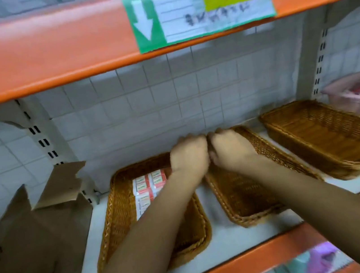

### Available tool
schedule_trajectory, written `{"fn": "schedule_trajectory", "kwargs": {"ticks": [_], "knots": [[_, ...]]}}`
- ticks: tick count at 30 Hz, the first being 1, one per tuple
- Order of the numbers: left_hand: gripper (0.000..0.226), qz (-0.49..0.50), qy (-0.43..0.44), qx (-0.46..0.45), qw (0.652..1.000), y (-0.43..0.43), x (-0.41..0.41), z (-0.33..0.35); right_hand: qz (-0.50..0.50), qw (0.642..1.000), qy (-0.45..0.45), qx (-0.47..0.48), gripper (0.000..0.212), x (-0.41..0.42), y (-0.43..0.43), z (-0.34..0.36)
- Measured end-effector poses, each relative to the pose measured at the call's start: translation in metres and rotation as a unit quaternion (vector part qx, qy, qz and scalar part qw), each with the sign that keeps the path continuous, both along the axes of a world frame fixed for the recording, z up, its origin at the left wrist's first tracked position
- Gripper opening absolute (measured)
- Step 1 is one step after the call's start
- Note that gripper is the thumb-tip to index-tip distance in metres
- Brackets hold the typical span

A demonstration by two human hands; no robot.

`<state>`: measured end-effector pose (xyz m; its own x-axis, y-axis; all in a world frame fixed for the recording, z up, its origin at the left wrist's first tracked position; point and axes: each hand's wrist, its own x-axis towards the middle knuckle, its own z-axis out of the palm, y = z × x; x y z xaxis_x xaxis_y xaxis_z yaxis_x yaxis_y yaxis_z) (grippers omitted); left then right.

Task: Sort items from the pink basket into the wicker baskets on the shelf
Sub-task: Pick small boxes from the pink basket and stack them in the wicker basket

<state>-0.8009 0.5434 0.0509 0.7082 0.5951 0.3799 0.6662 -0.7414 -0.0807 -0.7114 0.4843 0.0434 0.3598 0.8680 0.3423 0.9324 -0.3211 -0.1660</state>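
I had both hands at the back edge of the shelf [223, 240], the left hand [189, 156] over the far end of the left wicker basket [114, 220] and the right hand [231, 149] over the far end of the middle wicker basket [243, 197]. The knuckles touched and the fingers curled away from me, so I could not tell whether they pinched an item between them.

I judged this a placing step: small red-and-white boxes [151, 183] lay in rows in the left basket, while the middle one and the right wicker basket [327, 136] looked bare. The next move called for setting down whatever was held beside its like, then a reach across to the pink basket [338, 97] at the shelf's right edge, where blurred packets lay.

An open cardboard box [26, 243] crowded the left edge, its flap near the left basket. The orange shelf above, with its green-arrow label [201, 8], hung low over the reach.
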Motion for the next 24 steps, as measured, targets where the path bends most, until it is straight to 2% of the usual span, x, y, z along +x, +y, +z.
{"fn": "schedule_trajectory", "kwargs": {"ticks": [12,17,24], "knots": [[0.025,-0.169,-0.025,0.027,0.985,-0.157,0.190,0.003,-0.143,0.989,-0.037,0.005,0.024,0.170,-0.185,0.008],[0.028,-0.218,-0.037,-0.003,0.975,-0.220,0.257,-0.003,-0.208,0.978,-0.013,-0.006,0.031,0.225,-0.257,0.005],[0.031,-0.257,0.015,-0.028,0.966,-0.258,0.319,-0.009,-0.258,0.966,0.028,0.001,0.038,0.286,-0.309,0.001]]}}
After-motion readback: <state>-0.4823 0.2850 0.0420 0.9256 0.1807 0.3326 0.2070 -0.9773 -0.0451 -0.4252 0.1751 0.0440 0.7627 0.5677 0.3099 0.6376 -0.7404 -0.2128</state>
